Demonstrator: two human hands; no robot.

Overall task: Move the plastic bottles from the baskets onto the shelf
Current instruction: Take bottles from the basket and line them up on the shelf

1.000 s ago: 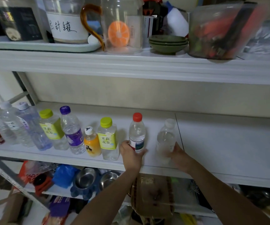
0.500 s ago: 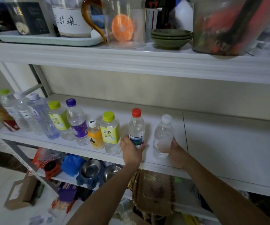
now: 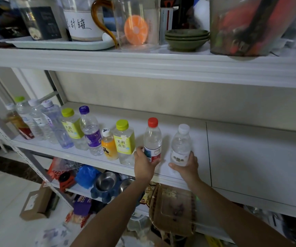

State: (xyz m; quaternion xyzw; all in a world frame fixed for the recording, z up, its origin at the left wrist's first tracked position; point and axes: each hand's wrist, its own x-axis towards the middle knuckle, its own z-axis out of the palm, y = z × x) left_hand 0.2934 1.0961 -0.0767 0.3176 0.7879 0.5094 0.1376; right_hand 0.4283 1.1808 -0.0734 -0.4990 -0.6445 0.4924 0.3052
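White shelf [image 3: 250, 157] at mid-frame carried a row of bottles [image 3: 90, 132]. At its right end stood the red-capped bottle [image 3: 152, 138] and white-capped bottle [image 3: 181, 145], both upright. Left hand [image 3: 143, 164] and right hand [image 3: 188, 166] each curled fingers round one; letting go gently, without nudging neighbours, looked wisest.

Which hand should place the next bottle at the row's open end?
Likely right: right hand grips the white-cap bottle at that end, beside bare shelf; left hand holds the red-cap bottle inside.
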